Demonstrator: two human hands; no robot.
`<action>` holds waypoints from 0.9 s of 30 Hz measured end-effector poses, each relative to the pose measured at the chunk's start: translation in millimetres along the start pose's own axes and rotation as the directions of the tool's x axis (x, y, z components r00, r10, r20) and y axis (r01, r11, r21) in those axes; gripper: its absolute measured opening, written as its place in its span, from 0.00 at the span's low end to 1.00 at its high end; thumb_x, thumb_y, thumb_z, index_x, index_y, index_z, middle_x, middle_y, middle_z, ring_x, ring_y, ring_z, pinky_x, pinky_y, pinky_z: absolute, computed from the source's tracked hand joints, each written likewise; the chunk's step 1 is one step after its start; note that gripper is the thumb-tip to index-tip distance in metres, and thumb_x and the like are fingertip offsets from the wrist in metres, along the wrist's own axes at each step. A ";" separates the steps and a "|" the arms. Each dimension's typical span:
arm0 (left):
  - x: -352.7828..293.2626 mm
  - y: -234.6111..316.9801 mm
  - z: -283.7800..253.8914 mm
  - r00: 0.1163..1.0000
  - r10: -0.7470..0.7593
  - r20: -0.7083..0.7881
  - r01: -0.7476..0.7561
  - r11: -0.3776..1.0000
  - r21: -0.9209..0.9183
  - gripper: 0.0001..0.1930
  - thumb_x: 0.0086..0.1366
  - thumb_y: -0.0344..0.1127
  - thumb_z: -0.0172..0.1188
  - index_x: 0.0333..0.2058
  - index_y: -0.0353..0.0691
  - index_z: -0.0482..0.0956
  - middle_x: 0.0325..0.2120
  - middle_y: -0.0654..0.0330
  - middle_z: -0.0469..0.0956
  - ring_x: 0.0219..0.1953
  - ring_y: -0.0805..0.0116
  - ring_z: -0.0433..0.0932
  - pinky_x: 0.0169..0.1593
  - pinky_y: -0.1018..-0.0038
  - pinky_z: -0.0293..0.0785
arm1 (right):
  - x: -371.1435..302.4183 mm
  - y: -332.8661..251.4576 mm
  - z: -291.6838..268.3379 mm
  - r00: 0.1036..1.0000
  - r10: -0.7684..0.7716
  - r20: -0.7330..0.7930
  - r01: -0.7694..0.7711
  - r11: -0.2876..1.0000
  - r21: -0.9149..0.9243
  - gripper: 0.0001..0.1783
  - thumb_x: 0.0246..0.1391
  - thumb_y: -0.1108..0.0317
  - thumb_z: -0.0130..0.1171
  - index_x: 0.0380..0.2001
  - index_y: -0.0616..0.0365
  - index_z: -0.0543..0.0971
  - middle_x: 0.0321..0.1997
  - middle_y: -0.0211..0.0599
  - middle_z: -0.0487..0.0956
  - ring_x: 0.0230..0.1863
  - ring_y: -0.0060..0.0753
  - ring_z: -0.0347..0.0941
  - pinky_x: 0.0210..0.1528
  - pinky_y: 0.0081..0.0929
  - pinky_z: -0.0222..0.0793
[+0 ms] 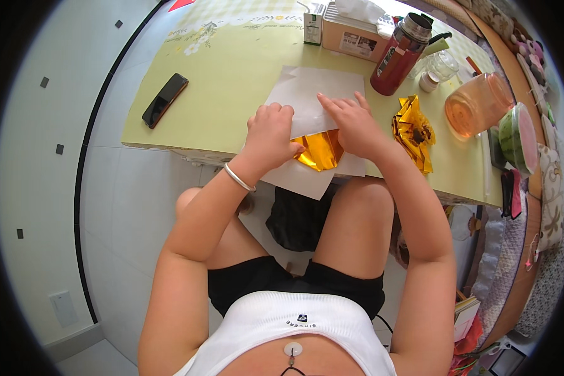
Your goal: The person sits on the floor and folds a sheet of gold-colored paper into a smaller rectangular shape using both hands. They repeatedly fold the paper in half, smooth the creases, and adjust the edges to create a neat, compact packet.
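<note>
You are handling a sheet of gold foil (320,151) that lies between your hands near the front edge of the table (222,59), over white paper (310,88). Part of the paper spreads on the tabletop beyond the foil, and part hangs past the edge above your lap.

Your left hand (267,133) has its fingers bent over the paper, with the thumb at the foil's left edge; you look to be steadying or pinching that side, but I cannot tell whether the thumb is clamped. Your right hand (356,127) covers the foil's right end. One of its fingers reaches out straight over the paper; its underside is hidden, so I cannot tell whether it grasps the foil.

The step in hand seems to be aligning or shaping the foil against the paper. A next move would call for light, even pressure from both sides, since thin foil creases easily.

Right of your forearm lies a crumpled piece of gold wrapping (405,119), with a red flask (398,59) beyond it.
</note>
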State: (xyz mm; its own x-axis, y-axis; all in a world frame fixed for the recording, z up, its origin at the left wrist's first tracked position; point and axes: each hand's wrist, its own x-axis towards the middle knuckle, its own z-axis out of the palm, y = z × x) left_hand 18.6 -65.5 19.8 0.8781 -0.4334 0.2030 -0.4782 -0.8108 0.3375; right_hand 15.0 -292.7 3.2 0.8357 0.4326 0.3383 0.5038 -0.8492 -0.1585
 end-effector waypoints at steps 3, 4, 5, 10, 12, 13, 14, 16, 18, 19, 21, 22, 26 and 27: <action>11.6 8.4 -11.1 0.975 -0.080 0.207 0.084 0.996 -0.011 0.25 0.45 0.34 0.78 0.42 0.39 0.79 0.35 0.55 0.79 0.50 0.51 0.74 0.55 0.60 0.71 | 9.9 0.1 -15.9 0.990 -0.032 0.139 0.014 0.992 0.124 0.33 0.43 0.81 0.62 0.57 0.53 0.80 0.46 0.36 0.79 0.56 0.41 0.73 0.67 0.41 0.58; 11.0 7.9 -10.8 0.983 -0.005 0.182 0.007 1.000 -0.007 0.22 0.46 0.33 0.77 0.41 0.38 0.80 0.36 0.55 0.79 0.49 0.50 0.75 0.54 0.59 0.72 | 11.9 -2.3 -21.5 0.986 -0.052 0.157 0.032 0.991 0.130 0.30 0.44 0.80 0.61 0.55 0.53 0.81 0.43 0.34 0.79 0.55 0.40 0.73 0.66 0.40 0.58; 8.4 7.1 -10.0 0.985 0.070 0.156 -0.071 0.997 -0.002 0.20 0.48 0.32 0.75 0.40 0.38 0.80 0.36 0.55 0.80 0.49 0.50 0.75 0.53 0.59 0.73 | 12.3 -3.7 -24.2 0.982 -0.072 0.175 0.049 0.990 0.135 0.27 0.45 0.80 0.61 0.52 0.53 0.82 0.41 0.33 0.79 0.55 0.39 0.73 0.65 0.39 0.59; -21.4 11.4 15.1 0.958 0.282 -0.054 -0.282 0.959 0.007 0.10 0.58 0.25 0.59 0.40 0.32 0.81 0.46 0.47 0.83 0.47 0.45 0.82 0.51 0.59 0.80 | -12.4 -6.9 -11.2 0.959 -0.271 0.082 0.277 0.958 -0.075 0.19 0.49 0.71 0.63 0.47 0.53 0.83 0.46 0.30 0.82 0.55 0.33 0.75 0.70 0.40 0.60; -40.4 6.2 30.0 0.924 0.366 -0.108 -0.344 0.922 0.180 0.14 0.59 0.26 0.58 0.44 0.28 0.81 0.50 0.42 0.81 0.51 0.45 0.81 0.56 0.59 0.78 | -26.8 -10.5 -6.6 0.962 -0.257 0.087 0.261 0.965 -0.037 0.20 0.54 0.69 0.62 0.52 0.54 0.82 0.58 0.32 0.81 0.63 0.34 0.74 0.73 0.42 0.60; -45.7 7.9 34.0 0.898 0.419 -0.133 -0.376 0.889 0.261 0.16 0.59 0.26 0.58 0.46 0.26 0.81 0.52 0.40 0.81 0.53 0.45 0.81 0.58 0.59 0.78 | -35.8 -8.5 -7.1 0.974 -0.214 0.071 0.215 0.977 -0.003 0.20 0.57 0.68 0.60 0.54 0.55 0.80 0.61 0.33 0.80 0.65 0.36 0.71 0.74 0.42 0.58; -53.8 8.1 34.7 0.909 0.402 -0.110 -0.359 0.889 0.286 0.20 0.59 0.26 0.58 0.50 0.23 0.80 0.54 0.37 0.79 0.58 0.45 0.79 0.62 0.59 0.76 | -45.5 -5.3 -4.3 0.984 -0.170 0.058 0.169 0.985 0.033 0.21 0.59 0.68 0.59 0.56 0.56 0.79 0.63 0.35 0.78 0.68 0.38 0.69 0.75 0.43 0.57; -67.2 1.9 33.1 0.914 0.385 -0.129 -0.331 0.890 0.315 0.20 0.58 0.26 0.58 0.50 0.23 0.80 0.54 0.38 0.79 0.58 0.45 0.79 0.62 0.58 0.75 | -63.0 4.0 -2.7 0.996 -0.083 0.045 0.078 0.993 0.089 0.22 0.62 0.67 0.58 0.59 0.58 0.77 0.67 0.38 0.75 0.72 0.41 0.66 0.77 0.43 0.54; -71.1 -5.2 31.5 0.908 0.389 -0.158 -0.324 0.888 0.326 0.20 0.58 0.26 0.59 0.50 0.24 0.80 0.52 0.39 0.80 0.57 0.45 0.80 0.61 0.57 0.76 | -73.3 11.5 -5.3 0.999 -0.004 0.047 -0.002 0.992 0.128 0.24 0.64 0.66 0.57 0.62 0.60 0.75 0.70 0.41 0.72 0.74 0.44 0.63 0.77 0.44 0.53; -70.3 -8.2 30.2 0.899 0.401 -0.176 -0.332 0.886 0.323 0.20 0.58 0.26 0.59 0.49 0.24 0.80 0.50 0.40 0.81 0.55 0.46 0.80 0.60 0.57 0.77 | -74.4 11.9 -6.2 0.999 -0.001 0.045 -0.006 0.989 0.145 0.24 0.64 0.66 0.57 0.62 0.60 0.75 0.70 0.41 0.72 0.74 0.44 0.63 0.77 0.44 0.53; -64.6 -8.6 26.1 0.893 0.400 -0.203 -0.333 0.894 0.299 0.19 0.57 0.25 0.60 0.49 0.25 0.81 0.47 0.43 0.83 0.51 0.48 0.82 0.57 0.58 0.78 | -73.2 10.9 -11.2 0.999 0.005 0.041 -0.012 0.984 0.176 0.25 0.63 0.66 0.58 0.62 0.61 0.74 0.70 0.43 0.72 0.73 0.45 0.63 0.77 0.44 0.53; -59.5 -5.9 22.3 0.898 0.387 -0.212 -0.324 0.904 0.278 0.19 0.57 0.24 0.60 0.48 0.26 0.81 0.45 0.45 0.84 0.49 0.49 0.83 0.55 0.58 0.79 | -71.2 9.3 -15.4 0.999 0.009 0.037 -0.016 0.982 0.189 0.25 0.62 0.67 0.59 0.61 0.61 0.75 0.69 0.43 0.73 0.73 0.45 0.64 0.77 0.45 0.54; -42.3 -10.0 15.4 0.930 0.293 -0.223 -0.279 0.956 0.092 0.16 0.59 0.22 0.61 0.47 0.31 0.82 0.39 0.53 0.85 0.38 0.56 0.84 0.44 0.63 0.81 | -64.1 7.2 -20.8 0.997 0.057 -0.048 -0.043 0.964 0.263 0.22 0.57 0.72 0.62 0.56 0.63 0.78 0.61 0.42 0.79 0.66 0.46 0.71 0.72 0.46 0.61; -39.6 -14.1 17.1 0.936 0.200 -0.291 -0.227 0.972 -0.060 0.12 0.60 0.23 0.62 0.44 0.32 0.82 0.36 0.54 0.85 0.37 0.58 0.84 0.42 0.65 0.80 | -62.4 7.6 -18.0 0.993 0.074 -0.089 -0.045 0.956 0.291 0.21 0.55 0.73 0.63 0.54 0.63 0.79 0.58 0.42 0.81 0.64 0.47 0.73 0.70 0.47 0.64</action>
State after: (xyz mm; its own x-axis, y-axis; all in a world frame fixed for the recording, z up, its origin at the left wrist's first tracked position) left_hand -9.1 -43.6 -8.8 0.7203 -0.4536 0.5248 -0.6652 -0.6661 0.3373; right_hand -37.2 -331.6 -2.5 0.8481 0.3397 0.4066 0.5071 -0.7430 -0.4369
